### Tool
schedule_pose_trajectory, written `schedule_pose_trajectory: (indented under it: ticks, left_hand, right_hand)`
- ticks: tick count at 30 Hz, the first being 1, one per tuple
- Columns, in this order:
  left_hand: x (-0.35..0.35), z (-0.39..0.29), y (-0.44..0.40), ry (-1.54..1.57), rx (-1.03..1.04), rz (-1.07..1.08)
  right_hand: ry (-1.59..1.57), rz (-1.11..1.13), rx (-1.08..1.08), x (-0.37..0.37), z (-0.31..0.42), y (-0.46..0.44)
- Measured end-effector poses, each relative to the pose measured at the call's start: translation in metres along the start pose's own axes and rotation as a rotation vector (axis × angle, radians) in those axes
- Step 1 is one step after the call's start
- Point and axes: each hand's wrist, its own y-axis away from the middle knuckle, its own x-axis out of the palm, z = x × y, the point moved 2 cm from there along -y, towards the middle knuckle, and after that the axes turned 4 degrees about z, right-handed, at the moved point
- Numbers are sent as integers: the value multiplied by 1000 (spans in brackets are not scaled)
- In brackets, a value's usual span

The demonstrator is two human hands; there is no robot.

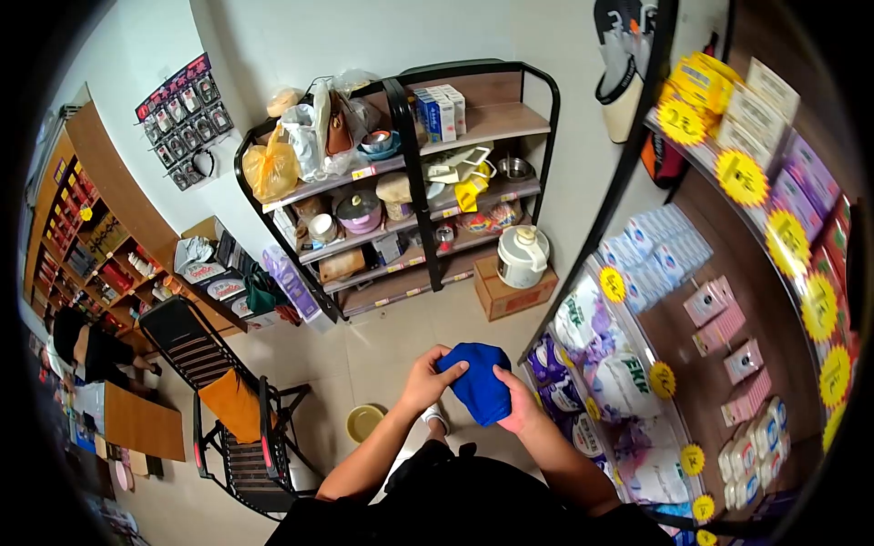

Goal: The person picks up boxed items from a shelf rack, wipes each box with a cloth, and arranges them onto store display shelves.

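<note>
A folded bundle of bright blue cloth (482, 380) is held up in front of my body. My left hand (431, 378) grips its left edge, the thumb lying over the top. On the opposite side my right hand (519, 400) has hold of the right edge, with its thumb in front. Fingers behind the cloth are hidden. Whether the cloth is a garment or a pouch I cannot tell.
Stocked shelves (596, 282) rise close on my right. A black folding chair (241, 441) with an orange cloth (238, 405) stands left. Ahead are a cluttered rack (410, 218) and a white cooker (523, 257) on a carton (510, 296). A yellowish bowl (366, 422) lies on the floor.
</note>
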Motion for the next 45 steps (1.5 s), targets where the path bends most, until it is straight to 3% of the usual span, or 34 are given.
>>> schedule_pose_trajectory:
  ticks: [12, 16, 18, 22, 30, 37, 40, 45]
  left_hand:
    - [-140, -34, -217, -318, 98, 174]
    - [-161, -57, -278, -252, 106, 260]
    - [-174, -56, -321, -267, 141, 270]
    - [-197, -58, -417, -165, 259, 166]
    - [-202, -126, -605, -755, 563, -165]
    - [-190, -173, -731, -1148, 465, -255]
    - [-188, -176, -762, -1192, 377, -286]
    - [-187, -159, -772, -1178, 462, -304]
  right_hand:
    - [-61, -121, -116, 33, 68, -221]
    - [-66, -59, -183, 40, 94, -270]
    - [-54, -130, -180, 37, 108, -292]
    - [-65, -112, -180, 46, 150, -336]
    - [-31, -47, -144, 30, 248, -429]
    - [-43, -78, -107, 5, 329, -484]
    - [-24, -110, -122, 11, 348, -492]
    - [-34, -38, -130, -5, 362, -512]
